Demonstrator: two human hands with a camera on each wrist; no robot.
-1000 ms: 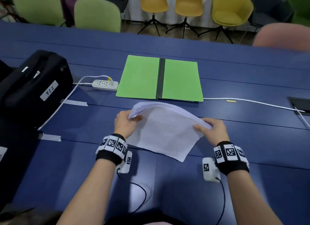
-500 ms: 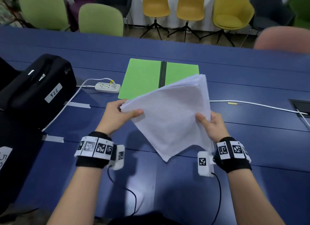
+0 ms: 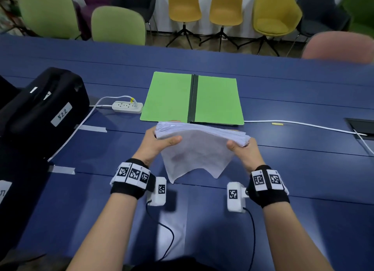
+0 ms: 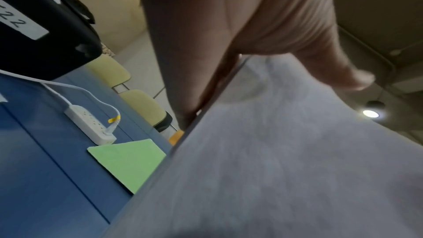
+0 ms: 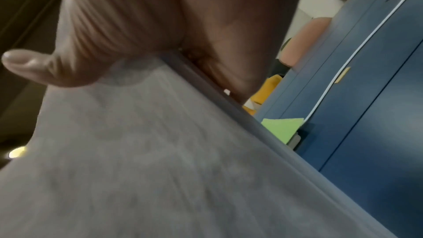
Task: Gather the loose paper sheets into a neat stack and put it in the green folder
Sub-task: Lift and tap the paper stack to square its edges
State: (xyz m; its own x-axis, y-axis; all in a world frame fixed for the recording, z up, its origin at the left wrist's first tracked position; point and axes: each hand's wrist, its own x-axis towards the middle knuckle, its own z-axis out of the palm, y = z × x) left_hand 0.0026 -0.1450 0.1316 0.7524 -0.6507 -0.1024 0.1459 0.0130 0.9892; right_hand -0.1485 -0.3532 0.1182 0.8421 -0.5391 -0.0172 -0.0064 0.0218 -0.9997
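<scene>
Blue surface [image 3: 303,169] runs wide across the room, with a row of chairs beyond its far edge. One green folder [image 3: 168,96] lies open and flat, its dark spine pointing away from the person and its two leaves spread left and right. One paper stack [image 3: 198,147] is held above the surface just in front of the folder, long axis left to right, near edge drooping. Left hand [image 3: 157,147] clamps the stack's left end, thumb on top; right hand [image 3: 245,152] clamps the right end likewise. One black case [image 3: 40,111] and one white power strip [image 3: 127,107] lie left of the folder; one white cable [image 3: 303,125] runs right. Bare surface lies between the hands and the near edge.
</scene>
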